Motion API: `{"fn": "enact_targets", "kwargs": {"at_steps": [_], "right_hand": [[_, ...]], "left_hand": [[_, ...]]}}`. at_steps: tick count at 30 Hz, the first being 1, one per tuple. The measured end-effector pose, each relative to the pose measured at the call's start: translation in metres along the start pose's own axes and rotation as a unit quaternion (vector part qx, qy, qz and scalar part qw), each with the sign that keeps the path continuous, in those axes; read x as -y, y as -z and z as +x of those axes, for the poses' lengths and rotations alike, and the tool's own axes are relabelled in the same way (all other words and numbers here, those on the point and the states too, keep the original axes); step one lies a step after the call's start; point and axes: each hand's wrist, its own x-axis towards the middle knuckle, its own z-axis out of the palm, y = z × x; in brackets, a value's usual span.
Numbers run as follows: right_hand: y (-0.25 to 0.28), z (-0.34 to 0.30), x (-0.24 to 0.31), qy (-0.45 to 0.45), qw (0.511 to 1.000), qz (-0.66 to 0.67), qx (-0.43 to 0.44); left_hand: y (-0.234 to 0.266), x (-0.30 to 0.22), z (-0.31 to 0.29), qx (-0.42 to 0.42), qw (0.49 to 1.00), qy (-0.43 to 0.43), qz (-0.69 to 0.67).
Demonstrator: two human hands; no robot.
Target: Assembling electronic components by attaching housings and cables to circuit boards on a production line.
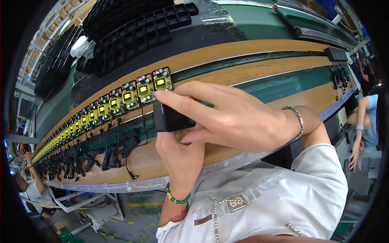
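Note:
In front of me I hold a black rectangular plastic case (173,118) between both hands. My right hand (239,117), with a silver chain bracelet at the wrist, is closed on its top and right side, a fingertip at its upper edge. From below, my left hand (178,156), wearing a green bead bracelet, grips the same case; its fingers are mostly hidden behind it and my right hand. Just past the case, the nearest power adapter (161,82) of a long row lies with its circuit board and yellow transformer exposed.
The row of open adapters (103,110) runs off to the far left, with bundled black cords (111,156) hanging toward me. Black divided trays (137,32) stand beyond the wooden bench (259,67). More cords (340,77) lie at the right end. Other people (358,133) sit at both sides.

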Motion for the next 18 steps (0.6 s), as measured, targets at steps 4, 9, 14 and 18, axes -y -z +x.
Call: {"fn": "enact_targets", "kwargs": {"at_steps": [4, 9, 14, 18], "right_hand": [[0.001, 0.001, -0.002, -0.103, 0.989, 0.085, 0.060], [-0.005, 0.000, -0.039, -0.068, 0.996, 0.039, -0.035], [-0.013, -0.002, -0.104, -0.126, 0.978, 0.159, -0.055], [-0.002, -0.029, -0.125, -0.027, 0.995, -0.086, 0.035]], "left_hand": [[0.002, 0.006, 0.000, 0.034, 0.991, -0.057, 0.120], [-0.002, 0.003, 0.003, -0.031, 0.976, -0.102, 0.188], [0.009, 0.029, 0.008, -0.109, 0.925, -0.105, 0.349], [0.007, 0.037, 0.007, -0.065, 0.905, -0.094, 0.410]]}}
